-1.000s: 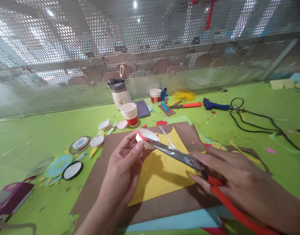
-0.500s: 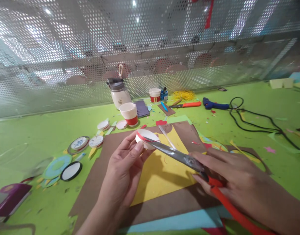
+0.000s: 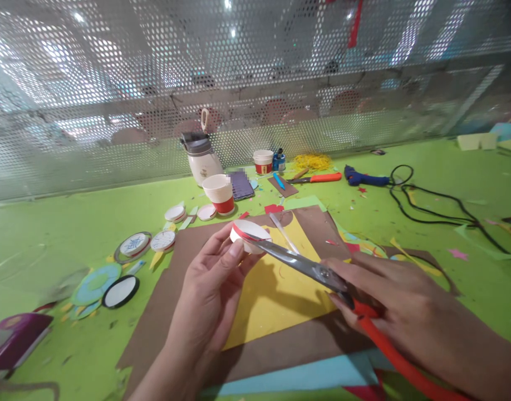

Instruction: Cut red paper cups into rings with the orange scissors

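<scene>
My left hand (image 3: 209,289) pinches a cut-down white paper cup with a red band (image 3: 249,233), held tilted above the yellow sheet (image 3: 272,295). My right hand (image 3: 401,312) grips red-handled scissors (image 3: 314,270). The steel blades are parted, and the lower one meets the cup's rim. Under both hands lie the yellow sheet on brown paper (image 3: 280,348) and a light blue sheet (image 3: 305,376) nearer to me.
On the green table (image 3: 50,228) lie cut paper discs (image 3: 122,289) at left, a whole red-and-white cup (image 3: 219,194), a thermos (image 3: 201,159), a phone (image 3: 242,185), a blue glue gun (image 3: 364,178) with black cable (image 3: 439,211), an orange-handled knife (image 3: 318,179). A perforated metal screen (image 3: 255,83) stands behind.
Almost nothing has moved. The view has drifted slightly and both hands keep the cup and scissors in the same place.
</scene>
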Motion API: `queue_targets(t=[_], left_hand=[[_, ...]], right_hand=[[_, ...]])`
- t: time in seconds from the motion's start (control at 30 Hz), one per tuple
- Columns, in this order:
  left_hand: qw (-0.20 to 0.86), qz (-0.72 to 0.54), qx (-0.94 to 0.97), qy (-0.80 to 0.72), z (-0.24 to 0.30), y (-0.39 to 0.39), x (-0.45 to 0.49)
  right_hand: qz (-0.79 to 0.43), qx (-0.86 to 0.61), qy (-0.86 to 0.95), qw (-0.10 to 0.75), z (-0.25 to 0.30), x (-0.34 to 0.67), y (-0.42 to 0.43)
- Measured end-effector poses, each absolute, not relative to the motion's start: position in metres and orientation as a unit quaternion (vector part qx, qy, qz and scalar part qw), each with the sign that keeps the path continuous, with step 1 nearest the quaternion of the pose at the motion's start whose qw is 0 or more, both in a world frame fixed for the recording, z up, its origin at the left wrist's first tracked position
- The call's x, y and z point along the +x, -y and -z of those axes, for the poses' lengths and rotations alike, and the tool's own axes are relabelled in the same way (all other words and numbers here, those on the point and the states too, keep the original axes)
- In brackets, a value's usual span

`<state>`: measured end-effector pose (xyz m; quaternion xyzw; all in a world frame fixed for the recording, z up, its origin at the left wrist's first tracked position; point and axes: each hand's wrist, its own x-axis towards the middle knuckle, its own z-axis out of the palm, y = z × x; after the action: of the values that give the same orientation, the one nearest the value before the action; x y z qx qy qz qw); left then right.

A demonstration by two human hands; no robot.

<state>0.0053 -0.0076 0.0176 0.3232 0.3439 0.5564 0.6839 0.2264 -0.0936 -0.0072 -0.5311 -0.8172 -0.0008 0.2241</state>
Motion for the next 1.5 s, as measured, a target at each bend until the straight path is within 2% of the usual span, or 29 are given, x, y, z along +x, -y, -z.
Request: queue_targets(t=[0.43, 1.07, 1.33, 1.5], left_hand=[[0.684, -0.557, 0.321, -0.344, -0.0156, 0.0072, 0.0046], [0.645, -0.575, 0.369, -0.342, -0.0133, 0.0083, 0.0065], [0.657, -0.56, 0.375, -0.339, -0.0122, 0.0061, 0.0035], [0.659, -0.558, 0.371, -0.342, -0.0134, 0.0079, 0.0064]], right_hand=[[-0.018, -0.528, 0.812, 0.248, 0.0083, 0.2227, 0.0939], [-0.001, -0.546, 0.805, 0.233, 0.0053, 0.2233, 0.0916], [0.045, -0.541, 0.806, 0.235, 0.0037, 0.2232, 0.092], [0.001, -0.545, 0.809, 0.221, 0.0047, 0.2251, 0.0916]])
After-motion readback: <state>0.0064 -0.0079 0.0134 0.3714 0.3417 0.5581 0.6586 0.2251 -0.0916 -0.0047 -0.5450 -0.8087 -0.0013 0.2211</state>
